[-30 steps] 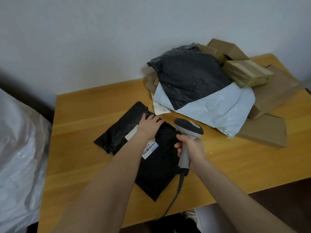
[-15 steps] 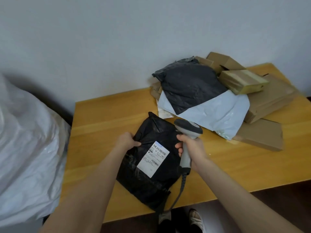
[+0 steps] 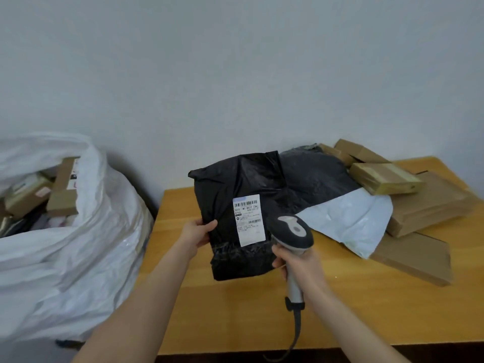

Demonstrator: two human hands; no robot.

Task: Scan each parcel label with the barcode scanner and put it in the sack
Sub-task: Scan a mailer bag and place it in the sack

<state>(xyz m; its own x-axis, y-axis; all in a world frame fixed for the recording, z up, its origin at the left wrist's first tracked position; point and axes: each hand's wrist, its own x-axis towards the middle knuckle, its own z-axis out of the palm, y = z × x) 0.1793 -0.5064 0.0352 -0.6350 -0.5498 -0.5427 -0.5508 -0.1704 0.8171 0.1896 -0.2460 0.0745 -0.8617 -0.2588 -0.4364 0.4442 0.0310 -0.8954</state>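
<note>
My left hand (image 3: pixel 197 233) grips the left edge of a black plastic parcel (image 3: pixel 235 184) and holds it upright above the wooden table (image 3: pixel 340 310). Its white barcode label (image 3: pixel 248 220) faces me. My right hand (image 3: pixel 296 263) grips the handle of a grey barcode scanner (image 3: pixel 290 233), whose head sits just right of the label and points at the parcel. The scanner's cable hangs down past the table's front edge. A white sack (image 3: pixel 78 252) stands open at the left with several boxes inside.
A pile of parcels lies at the table's back right: a dark grey bag (image 3: pixel 314 179), a white mailer (image 3: pixel 351 218), a taped box (image 3: pixel 385 178) and flat brown cartons (image 3: pixel 429 205). A plain wall rises behind.
My left hand has lifted the black parcel off the table and stood it up with the label toward me. The view has swung left, bringing the sack's open mouth into sight.
</note>
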